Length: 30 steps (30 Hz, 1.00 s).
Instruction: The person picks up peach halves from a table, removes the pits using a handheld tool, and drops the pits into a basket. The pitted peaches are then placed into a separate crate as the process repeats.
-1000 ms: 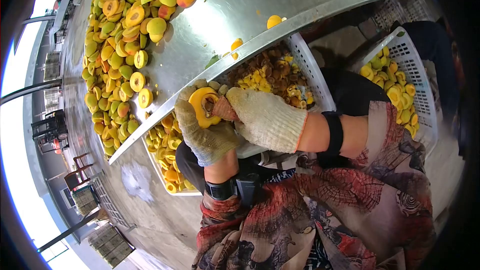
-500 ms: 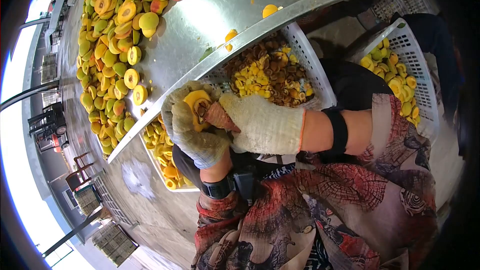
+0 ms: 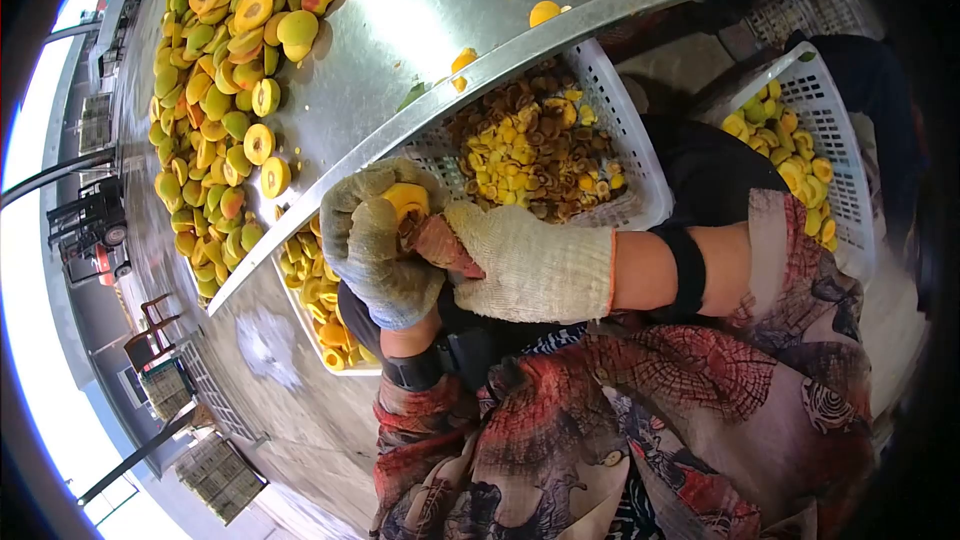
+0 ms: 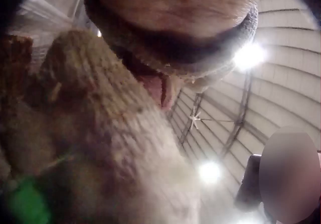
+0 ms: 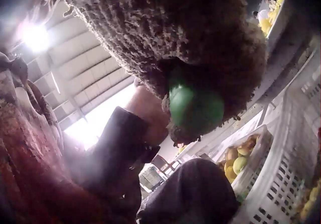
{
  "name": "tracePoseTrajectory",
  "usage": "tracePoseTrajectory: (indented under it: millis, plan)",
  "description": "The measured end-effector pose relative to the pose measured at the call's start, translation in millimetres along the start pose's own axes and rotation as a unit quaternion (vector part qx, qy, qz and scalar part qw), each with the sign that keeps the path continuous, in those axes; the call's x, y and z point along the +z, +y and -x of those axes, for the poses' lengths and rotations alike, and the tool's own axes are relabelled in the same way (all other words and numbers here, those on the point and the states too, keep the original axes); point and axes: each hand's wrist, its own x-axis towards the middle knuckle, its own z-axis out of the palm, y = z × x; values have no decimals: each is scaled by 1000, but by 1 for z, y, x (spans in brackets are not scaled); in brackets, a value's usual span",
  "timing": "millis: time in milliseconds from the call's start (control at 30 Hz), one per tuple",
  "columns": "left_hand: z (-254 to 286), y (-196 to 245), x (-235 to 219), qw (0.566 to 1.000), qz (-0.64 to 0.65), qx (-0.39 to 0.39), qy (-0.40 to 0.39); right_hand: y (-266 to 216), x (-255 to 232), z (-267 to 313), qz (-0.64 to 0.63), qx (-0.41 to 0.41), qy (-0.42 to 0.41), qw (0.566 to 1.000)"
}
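Observation:
In the head view my left hand, in a soiled knit glove, holds a halved peach, its orange cut face partly showing around a brown centre. My right hand, in a paler glove, is up against the fruit. Its thumb, in a reddish cover, lies over the lower part of the half. Out of the right glove, in the right wrist view, sticks the rounded end of a green-handled tool; its working end is hidden. Glove fabric fills much of the left wrist view.
A metal table carries a heap of peach halves. Below its edge, a white crate holds brown pits and yellow scraps. Peach halves fill another crate at left and a crate at right.
Both hands have shifted slightly left together in the head view. The peach half has turned in the left hand, so less of its cut face shows beside the right thumb.

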Motion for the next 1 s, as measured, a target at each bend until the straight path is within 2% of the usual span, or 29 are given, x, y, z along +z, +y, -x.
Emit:
tracePoseTrajectory:
  millis: [67, 133, 167, 233, 267, 333, 367, 433, 467, 500, 533, 567, 633, 767, 867, 933, 1000]
  plan:
    - [0, 3, -1, 1000, -9, -9, -3, -1, 1, 1, -21, 20, -23, 999]
    - [-2, 6, -3, 1000, -18, -17, -5, 2, 7, 0, 21, 8, -4, 1000]
    - [-5, 7, -4, 998, -41, -22, -31, 2, 7, 0, 22, 6, -7, 1000]
    - [-9, 11, -7, 996, -63, -25, -54, 1, 5, 1, 24, -48, 25, 998]
    - [-10, 14, -9, 994, -72, -50, -61, -5, -2, 0, 25, -48, 22, 998]
    - [-10, 18, -7, 992, -79, -75, -65, -21, -19, -3, -132, 57, -132, 981]
    - [-11, 20, -5, 991, -77, -73, -75, -17, -11, -2, -132, 58, -135, 980]
    - [-13, 23, -3, 991, -75, -71, -83, -5, 10, 2, -31, -35, 74, 996]
    - [-15, 24, -5, 987, -98, -82, -96, -11, 2, 1, -29, -35, 72, 996]
    - [-17, 25, -6, 982, -122, -94, -107, -22, -15, -2, -120, 45, -26, 991]
    - [-19, 26, -5, 983, -120, -93, -106, -30, -26, -3, -208, 126, -124, 962]
    - [-19, 27, -5, 981, -105, -111, -116, -32, -30, -3, -207, 127, -126, 962]
    - [-19, 29, -5, 980, -90, -131, -124, -34, -35, -2, -380, 191, -216, 879]
    - [-20, 28, -6, 979, -85, -129, -133, -35, -39, -2, -350, 202, -243, 882]
    - [-18, 26, -5, 981, -49, -130, -132, -34, -37, -1, -386, 206, -202, 876]
    - [-14, 23, -4, 983, -36, -141, -115, -35, -41, 1, -533, 255, -287, 754]
    - [-12, 22, 0, 984, 54, -118, -121, -35, -40, 2, -547, 256, -278, 747]
